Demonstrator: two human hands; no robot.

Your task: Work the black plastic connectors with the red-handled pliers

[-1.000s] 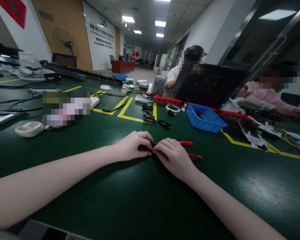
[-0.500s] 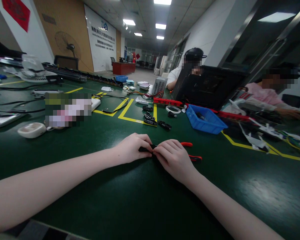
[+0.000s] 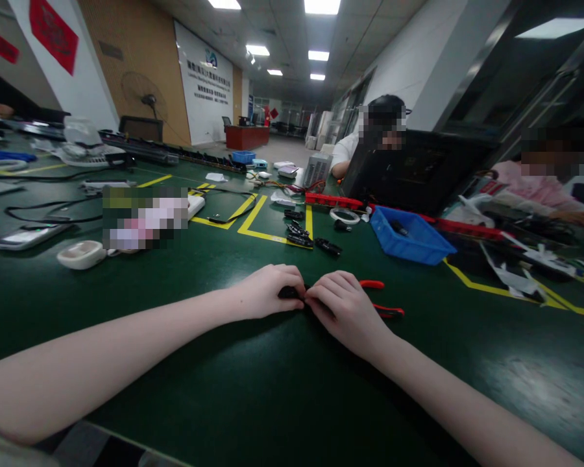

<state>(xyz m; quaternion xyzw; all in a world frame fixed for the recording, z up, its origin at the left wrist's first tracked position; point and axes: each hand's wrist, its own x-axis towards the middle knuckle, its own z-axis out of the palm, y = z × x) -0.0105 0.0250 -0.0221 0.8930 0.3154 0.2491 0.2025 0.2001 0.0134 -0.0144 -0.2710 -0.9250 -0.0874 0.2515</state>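
My left hand (image 3: 270,292) is closed round a small black part (image 3: 289,292), its dark end showing between thumb and fingers. Its exact kind is hard to make out. From the other side, the fingertips of my right hand (image 3: 345,308) pinch the right end of the same part, touching the left fingertips. Just beyond my right hand lies a pair of pliers with red handles (image 3: 388,311); its head is hidden behind the hand. Further off on the green table (image 3: 233,395), several similar black parts (image 3: 298,235) lie inside a yellow tape outline, with another black piece (image 3: 328,246) beside them.
A blue plastic bin (image 3: 411,240) holding dark pieces stands at the right. A phone (image 3: 32,235) and a white oval case (image 3: 82,254) lie at the left. Behind the bin are a red strip (image 3: 333,201) and a large black panel (image 3: 418,170). Two people sit across the table.
The whole view has shifted slightly, moving the scene a little to the right. Both hands keep their grip on the black part, whose end now shows more rounded in the left hand.
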